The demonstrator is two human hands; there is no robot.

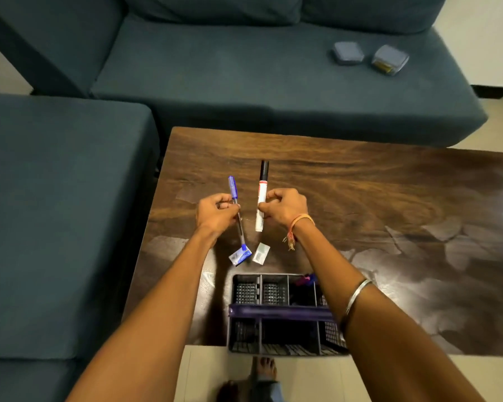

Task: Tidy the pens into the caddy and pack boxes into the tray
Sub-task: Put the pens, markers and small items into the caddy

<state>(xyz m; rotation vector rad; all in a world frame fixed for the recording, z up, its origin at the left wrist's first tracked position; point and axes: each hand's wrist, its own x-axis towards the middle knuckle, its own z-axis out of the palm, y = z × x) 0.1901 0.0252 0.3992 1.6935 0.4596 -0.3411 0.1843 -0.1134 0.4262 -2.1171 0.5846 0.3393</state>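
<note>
Here, both hands work above the desk (360, 198), each carrying one writing tool. The left hand (216, 211) pinches a blue pen (232, 188) at mid-barrel between thumb and curled fingers, cap pointing away from the person, lower end slanting back past the wrist. The right hand (285, 208) pinches a white marker (262, 187) with a black cap, just beside the pen and nearly parallel to it, the two apart. The caddy (244, 276), dark and slotted with a purple handle bar, stands behind both hands, under the forearms at the near edge of the desk. A far compartment below the right forearm already holds coloured items too small to identify. Between the hands and the caddy lie a small blue box (240, 255) and a small white box (261, 253), just beside each other. Whether the pen's lower end touches the blue box cannot be told. The step in hand is judged to be the transfer of both pens to the caddy. To do it well, each hand should draw back toward the body, turn its pen upright over an open compartment, and release only once the lower end is inside the walls. The handle bar splits the rows, so entry on its far side looks easier.
</note>
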